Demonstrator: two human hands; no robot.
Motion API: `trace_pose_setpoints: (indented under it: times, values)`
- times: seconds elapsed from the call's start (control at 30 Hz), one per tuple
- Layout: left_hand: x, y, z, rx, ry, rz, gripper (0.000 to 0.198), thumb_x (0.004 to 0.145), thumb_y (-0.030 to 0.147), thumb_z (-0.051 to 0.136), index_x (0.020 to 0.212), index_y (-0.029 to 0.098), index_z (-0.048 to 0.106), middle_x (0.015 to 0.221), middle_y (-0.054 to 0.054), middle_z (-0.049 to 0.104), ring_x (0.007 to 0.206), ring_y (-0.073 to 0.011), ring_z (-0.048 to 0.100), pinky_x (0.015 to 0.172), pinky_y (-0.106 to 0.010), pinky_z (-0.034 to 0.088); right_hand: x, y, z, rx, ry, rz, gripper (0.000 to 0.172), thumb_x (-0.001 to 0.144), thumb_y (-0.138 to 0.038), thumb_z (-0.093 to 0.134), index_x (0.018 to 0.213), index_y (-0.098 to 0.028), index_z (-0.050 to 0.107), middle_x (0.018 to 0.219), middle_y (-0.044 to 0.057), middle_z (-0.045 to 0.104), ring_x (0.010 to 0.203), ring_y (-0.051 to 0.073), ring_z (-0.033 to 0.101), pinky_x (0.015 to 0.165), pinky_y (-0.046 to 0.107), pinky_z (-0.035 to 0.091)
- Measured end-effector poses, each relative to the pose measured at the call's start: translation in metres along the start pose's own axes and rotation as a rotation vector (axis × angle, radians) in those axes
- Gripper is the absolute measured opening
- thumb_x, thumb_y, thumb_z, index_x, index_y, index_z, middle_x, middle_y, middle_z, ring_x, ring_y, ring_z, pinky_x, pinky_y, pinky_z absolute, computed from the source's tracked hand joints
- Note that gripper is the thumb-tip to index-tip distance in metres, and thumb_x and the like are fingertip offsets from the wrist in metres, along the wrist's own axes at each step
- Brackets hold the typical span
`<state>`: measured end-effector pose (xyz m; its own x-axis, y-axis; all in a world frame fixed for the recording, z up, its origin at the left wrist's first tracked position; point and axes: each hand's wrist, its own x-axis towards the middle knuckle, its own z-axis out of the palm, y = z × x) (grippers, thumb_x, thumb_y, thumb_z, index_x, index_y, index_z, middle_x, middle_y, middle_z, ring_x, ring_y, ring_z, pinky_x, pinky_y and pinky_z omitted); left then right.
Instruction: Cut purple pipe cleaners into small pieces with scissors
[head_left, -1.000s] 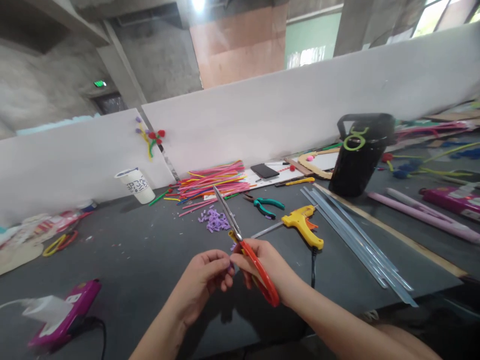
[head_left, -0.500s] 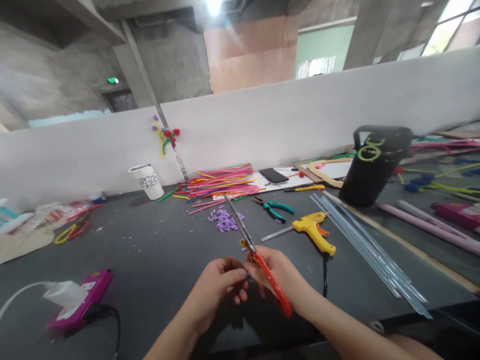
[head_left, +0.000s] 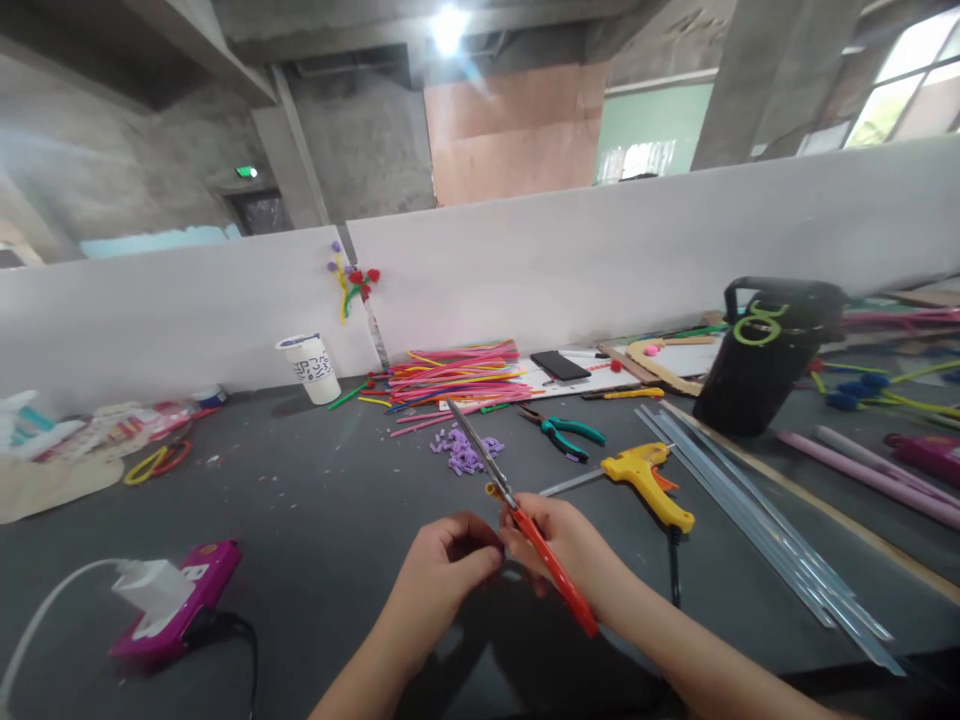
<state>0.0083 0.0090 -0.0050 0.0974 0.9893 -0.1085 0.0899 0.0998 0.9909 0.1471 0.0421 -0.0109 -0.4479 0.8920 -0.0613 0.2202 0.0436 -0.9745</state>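
Note:
Red-handled scissors (head_left: 551,565) lie in my right hand (head_left: 566,545), which is closed around them, blades pointing up and away over the table. A small dark-yellow piece (head_left: 493,490) shows beside the blades near my right fingers; what it belongs to is hidden. My left hand (head_left: 442,575) is closed, its thumb and fingers pinched together at my right fingertips. Whatever the pinch holds is too small to make out. Just beyond the blades lies a pile of short purple pieces (head_left: 461,452). Behind that rests a bundle of mostly pink pipe cleaners (head_left: 450,378).
Right of my hands lie a yellow glue gun (head_left: 645,480), teal-handled pliers (head_left: 562,432) and clear glue sticks (head_left: 750,520). A black bottle (head_left: 765,365) stands behind them. To the left are a purple power strip (head_left: 180,605) with cables and a white cup (head_left: 310,370).
The view has shifted slightly, so the scene sits lower and further right. My hands stay close together, with the scissors still held in the right.

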Motion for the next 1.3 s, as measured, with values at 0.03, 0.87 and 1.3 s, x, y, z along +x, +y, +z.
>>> trace_pose_setpoints:
  times: [0.03, 0.87, 1.3]
  values:
    - [0.0, -0.002, 0.0, 0.006, 0.006, -0.005, 0.006, 0.062, 0.015, 0.056, 0.066, 0.013, 0.06, 0.051, 0.002, 0.054, 0.049, -0.0107, 0.047, 0.051, -0.023, 0.036, 0.0, 0.004, 0.0, 0.003, -0.003, -0.002, 0.005, 0.064, -0.021, 0.046, 0.063, -0.019, 0.042, 0.047, -0.009, 0.041, 0.034, 0.006, 0.041, 0.032, 0.016, 0.035]
    - [-0.001, -0.004, 0.015, 0.461, 0.156, 0.193, 0.011, 0.065, 0.014, 0.049, 0.064, 0.016, 0.06, 0.063, -0.001, 0.059, 0.06, -0.0148, 0.052, 0.059, -0.025, 0.039, -0.002, 0.014, -0.007, -0.14, 0.109, -0.137, 0.004, 0.06, -0.014, 0.044, 0.061, -0.017, 0.045, 0.052, -0.006, 0.043, 0.047, 0.008, 0.039, 0.044, 0.017, 0.032]
    - [0.0, -0.003, 0.013, 0.353, 0.108, 0.087, 0.01, 0.064, 0.015, 0.05, 0.063, 0.015, 0.06, 0.056, 0.0, 0.056, 0.054, -0.0141, 0.049, 0.054, -0.024, 0.037, -0.003, 0.01, -0.007, -0.087, 0.097, -0.067, 0.005, 0.061, -0.014, 0.046, 0.061, -0.019, 0.043, 0.05, -0.007, 0.042, 0.044, 0.007, 0.039, 0.042, 0.017, 0.031]
